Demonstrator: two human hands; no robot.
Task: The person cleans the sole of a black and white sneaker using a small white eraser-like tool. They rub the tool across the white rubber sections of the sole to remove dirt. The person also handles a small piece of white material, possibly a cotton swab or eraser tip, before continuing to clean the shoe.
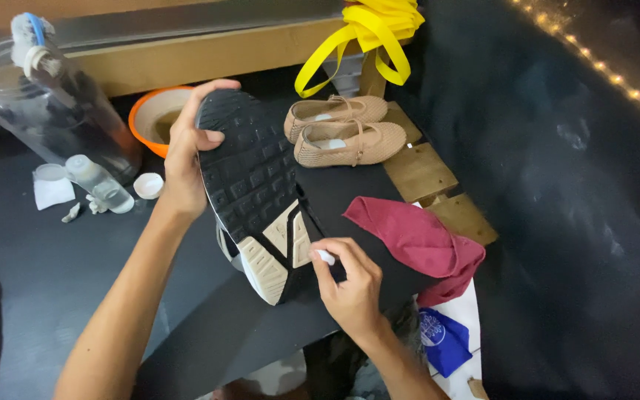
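My left hand [185, 152] grips the toe end of a sneaker [255, 194] held sole-up, its black tread and beige heel pads facing me. My right hand [350, 281] pinches a small white piece [325, 257], pressed against the edge of the sole near the heel. The sneaker rests over a dark table [53, 274].
A pair of tan flat shoes [346, 132] lies behind the sneaker, with a maroon cloth [420, 241] at the right. An orange bowl [154, 118], a clear plastic jug [46, 104], a small bottle [99, 183] and a white cap [148, 185] stand at the left. Yellow ribbon [368, 37] hangs at the back.
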